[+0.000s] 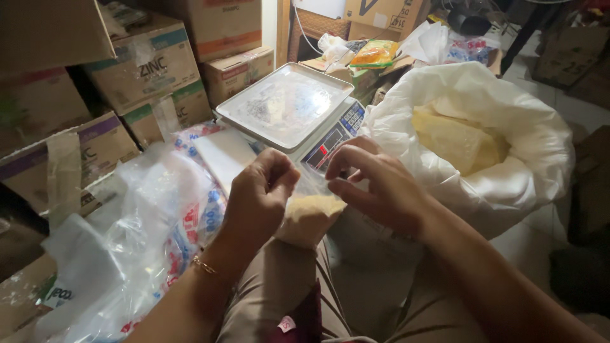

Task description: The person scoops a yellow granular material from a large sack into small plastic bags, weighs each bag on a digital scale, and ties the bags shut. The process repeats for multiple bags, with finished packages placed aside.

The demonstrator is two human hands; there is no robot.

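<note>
Closing small clear bag [309,216] of pale grain, held over lap before scale [289,105]. Left hand [259,197] and right hand [375,184] both pinching bag mouth (sack [508,146] open alongside). Next, probably: twist or knot neck tight.

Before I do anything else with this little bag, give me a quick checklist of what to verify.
1. Left hand pinching the small clear bag top: ok.
2. Right hand on the bag top: ok.
3. Bag mouth sealed: cannot tell.
4. Yellowish grains settled low in the bag: ok.
5. Scale pan free of items: ok.
6. Scale display readable: cannot tell.
</note>
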